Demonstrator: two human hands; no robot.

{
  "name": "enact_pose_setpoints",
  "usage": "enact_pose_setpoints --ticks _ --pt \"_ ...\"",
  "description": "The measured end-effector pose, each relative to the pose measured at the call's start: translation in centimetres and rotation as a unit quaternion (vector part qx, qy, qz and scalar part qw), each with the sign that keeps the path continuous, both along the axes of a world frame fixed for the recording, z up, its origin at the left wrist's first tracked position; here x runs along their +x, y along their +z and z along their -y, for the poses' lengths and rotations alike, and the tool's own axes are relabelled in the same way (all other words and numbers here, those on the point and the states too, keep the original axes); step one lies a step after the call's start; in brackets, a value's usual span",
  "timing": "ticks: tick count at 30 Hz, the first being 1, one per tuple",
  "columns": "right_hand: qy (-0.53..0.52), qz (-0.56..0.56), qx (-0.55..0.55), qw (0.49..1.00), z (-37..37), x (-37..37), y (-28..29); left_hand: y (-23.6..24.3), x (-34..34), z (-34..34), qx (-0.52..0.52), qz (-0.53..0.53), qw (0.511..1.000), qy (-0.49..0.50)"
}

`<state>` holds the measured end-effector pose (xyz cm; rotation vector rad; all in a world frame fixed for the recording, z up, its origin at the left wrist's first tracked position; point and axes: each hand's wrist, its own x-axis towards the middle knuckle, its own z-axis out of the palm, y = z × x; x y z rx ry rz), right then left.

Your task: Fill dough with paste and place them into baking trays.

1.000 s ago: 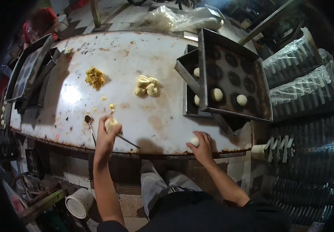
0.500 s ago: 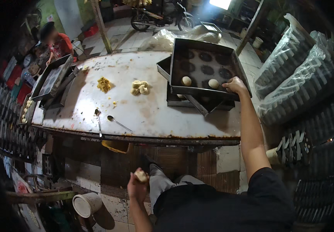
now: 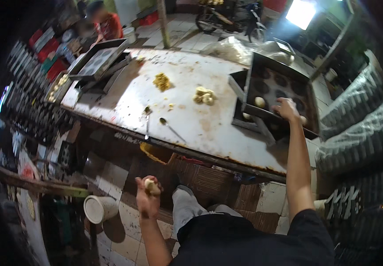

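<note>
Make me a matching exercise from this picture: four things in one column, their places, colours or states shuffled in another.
Things
1. Left hand
2. Right hand
3. Crumbly heap
4. Two spoons

Places, colours or states
A. Lying near the front edge of the table
B. Holding a pale lump
C. Yellow, to the left of the pale cluster
D. Over the uppermost tray of the right-hand stack

Right pairs: 1-B, 2-D, 3-C, 4-A

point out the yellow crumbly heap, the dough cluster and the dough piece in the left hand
yellow crumbly heap (image 3: 161,82), head view: middle of the mound
dough cluster (image 3: 204,96), head view: upper middle
held dough piece (image 3: 153,188), head view: exposed side
</note>
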<state>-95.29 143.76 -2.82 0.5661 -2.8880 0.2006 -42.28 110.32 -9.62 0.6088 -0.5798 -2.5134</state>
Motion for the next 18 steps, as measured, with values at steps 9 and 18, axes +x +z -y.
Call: enact_pose_setpoints --ticks 9,18 --pt "0.379 0.029 -0.396 0.836 36.0 23.8 -6.3 -3.3 -17.9 7.9 -0.261 0.206 0.943 -0.013" --pt "0.384 -0.005 -0.237 0.892 56.3 14.7 -13.8 -8.1 -14.5 29.8 -0.022 0.181 0.982 0.044"
